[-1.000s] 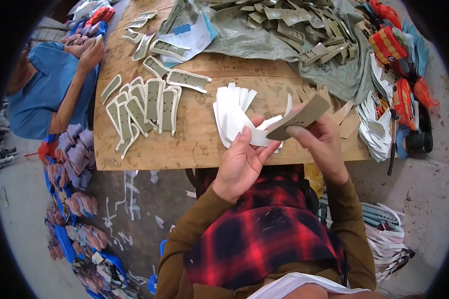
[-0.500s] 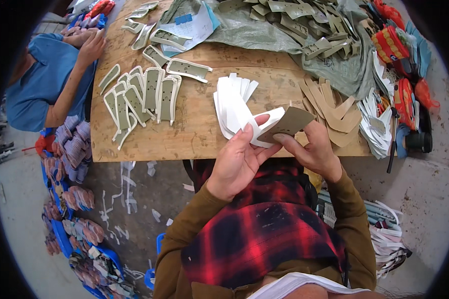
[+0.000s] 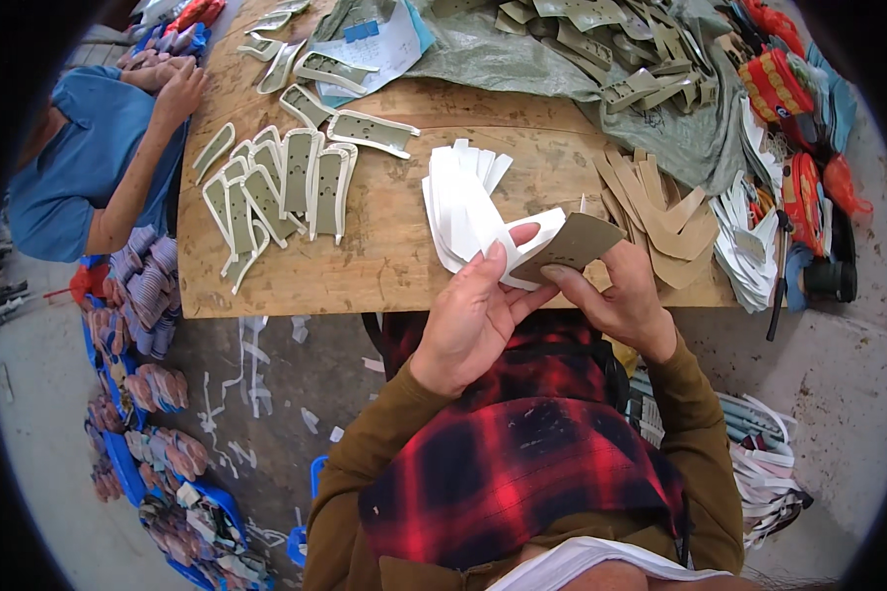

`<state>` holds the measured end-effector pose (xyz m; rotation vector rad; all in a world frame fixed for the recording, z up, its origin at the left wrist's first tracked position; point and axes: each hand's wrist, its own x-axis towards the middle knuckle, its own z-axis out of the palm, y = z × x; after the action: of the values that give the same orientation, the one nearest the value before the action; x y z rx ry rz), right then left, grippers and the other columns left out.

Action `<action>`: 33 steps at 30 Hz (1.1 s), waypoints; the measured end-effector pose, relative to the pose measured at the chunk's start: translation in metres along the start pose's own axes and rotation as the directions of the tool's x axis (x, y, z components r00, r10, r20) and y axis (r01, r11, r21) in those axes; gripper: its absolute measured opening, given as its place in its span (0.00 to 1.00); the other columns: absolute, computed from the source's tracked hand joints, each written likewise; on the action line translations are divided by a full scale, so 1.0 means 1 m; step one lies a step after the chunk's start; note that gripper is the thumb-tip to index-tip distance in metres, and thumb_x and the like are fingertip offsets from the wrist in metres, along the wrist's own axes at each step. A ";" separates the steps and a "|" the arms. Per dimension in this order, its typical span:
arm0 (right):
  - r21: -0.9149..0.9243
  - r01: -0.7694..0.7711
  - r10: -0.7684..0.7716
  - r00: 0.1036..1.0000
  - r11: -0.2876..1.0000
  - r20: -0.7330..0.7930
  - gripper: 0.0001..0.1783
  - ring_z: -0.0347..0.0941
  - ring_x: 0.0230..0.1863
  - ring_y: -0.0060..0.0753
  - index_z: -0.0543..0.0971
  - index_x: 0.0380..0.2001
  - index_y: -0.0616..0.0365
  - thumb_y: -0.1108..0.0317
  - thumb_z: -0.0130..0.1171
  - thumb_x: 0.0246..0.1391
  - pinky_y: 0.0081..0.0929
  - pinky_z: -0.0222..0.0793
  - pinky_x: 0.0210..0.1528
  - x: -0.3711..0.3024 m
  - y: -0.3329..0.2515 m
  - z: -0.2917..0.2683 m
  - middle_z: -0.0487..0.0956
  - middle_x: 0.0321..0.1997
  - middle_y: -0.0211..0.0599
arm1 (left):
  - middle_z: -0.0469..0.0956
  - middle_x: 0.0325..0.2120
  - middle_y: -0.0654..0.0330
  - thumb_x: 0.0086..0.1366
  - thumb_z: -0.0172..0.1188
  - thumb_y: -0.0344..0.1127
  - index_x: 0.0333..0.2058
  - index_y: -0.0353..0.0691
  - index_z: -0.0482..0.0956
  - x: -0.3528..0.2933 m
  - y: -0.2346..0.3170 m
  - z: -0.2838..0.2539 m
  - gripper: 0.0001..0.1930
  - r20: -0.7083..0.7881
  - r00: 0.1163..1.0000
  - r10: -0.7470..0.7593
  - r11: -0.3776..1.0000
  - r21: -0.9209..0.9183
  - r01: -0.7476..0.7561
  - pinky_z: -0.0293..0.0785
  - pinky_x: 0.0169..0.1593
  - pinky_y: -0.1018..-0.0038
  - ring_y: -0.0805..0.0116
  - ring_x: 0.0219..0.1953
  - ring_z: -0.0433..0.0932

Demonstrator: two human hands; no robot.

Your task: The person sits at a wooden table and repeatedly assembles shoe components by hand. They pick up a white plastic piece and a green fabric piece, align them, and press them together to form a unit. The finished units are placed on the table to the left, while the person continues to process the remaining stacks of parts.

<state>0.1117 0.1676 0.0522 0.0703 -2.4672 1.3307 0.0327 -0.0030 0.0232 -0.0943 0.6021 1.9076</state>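
Observation:
Just above the table's near edge, I hold a curved olive-green plate (image 3: 583, 239) with small holes between both hands. My right hand (image 3: 629, 300) grips its right side, thumb on the near face. A white curved strip (image 3: 540, 225) lies against the plate's left part. My left hand (image 3: 471, 320) pinches this strip and the plate's lower left corner between thumb and fingers. Part of the left fingers is hidden behind them. Just beyond the left hand, a fanned stack of white strips (image 3: 455, 202) rests on the wooden table (image 3: 365, 281).
Several white-edged olive plates (image 3: 299, 172) lie at the left. Bare olive plates (image 3: 586, 44) are heaped on a green sheet (image 3: 503, 74) at the back. Tan curved cutouts (image 3: 675, 231) and more white strips (image 3: 744, 231) lie right. A person in blue (image 3: 118, 128) sits at the left.
The hands and the held plate have barely moved; the plate is tilted very slightly differently. The rest of the scene has shifted only a little with the view.

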 end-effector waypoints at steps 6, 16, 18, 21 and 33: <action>-0.040 0.065 -0.066 0.998 0.997 -0.012 0.19 0.77 0.32 0.41 0.76 0.47 0.61 0.76 0.64 0.50 0.30 0.72 0.32 -0.002 0.001 0.001 0.79 0.38 0.42 | 0.71 0.56 0.54 0.76 0.41 0.46 0.61 0.35 0.66 0.000 0.002 0.003 0.23 0.016 1.000 0.014 0.998 0.063 -0.015 0.67 0.63 0.63 0.65 0.57 0.72; -0.402 0.333 -0.355 0.935 0.853 0.019 0.17 0.76 0.33 0.42 0.74 0.39 0.64 0.74 0.62 0.43 0.33 0.72 0.33 -0.012 -0.004 0.006 0.75 0.35 0.42 | 0.81 0.24 0.53 0.67 0.57 0.32 0.37 0.31 0.80 -0.009 0.047 0.016 0.09 0.187 0.858 0.478 0.149 0.946 -0.289 0.73 0.29 0.74 0.69 0.25 0.80; -0.415 0.318 -0.339 0.940 0.852 0.024 0.16 0.75 0.33 0.41 0.74 0.39 0.64 0.75 0.61 0.43 0.33 0.72 0.33 -0.015 -0.004 0.008 0.75 0.34 0.41 | 0.79 0.23 0.52 0.66 0.59 0.29 0.38 0.30 0.79 -0.018 0.049 0.026 0.07 0.252 0.845 0.471 -0.071 0.966 -0.249 0.72 0.27 0.71 0.61 0.22 0.79; -0.428 0.275 -0.299 0.954 0.861 0.012 0.15 0.75 0.32 0.40 0.74 0.38 0.64 0.76 0.60 0.44 0.33 0.71 0.33 -0.020 -0.003 0.011 0.74 0.33 0.40 | 0.79 0.24 0.52 0.64 0.59 0.26 0.38 0.31 0.79 -0.021 0.037 0.029 0.05 0.264 0.826 0.498 -0.050 0.960 -0.276 0.73 0.28 0.71 0.61 0.23 0.79; -0.475 0.170 -0.206 0.978 0.864 -0.025 0.13 0.73 0.31 0.37 0.73 0.36 0.62 0.73 0.58 0.44 0.31 0.70 0.33 -0.025 0.007 0.022 0.71 0.30 0.37 | 0.79 0.26 0.50 0.66 0.56 0.23 0.42 0.30 0.80 -0.028 0.027 0.043 0.08 0.263 0.840 0.474 -0.170 0.964 -0.206 0.73 0.28 0.71 0.63 0.22 0.77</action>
<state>0.1280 0.1505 0.0271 0.1370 -2.5678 0.6158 0.0293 -0.0150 0.0802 1.0255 2.3112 1.3614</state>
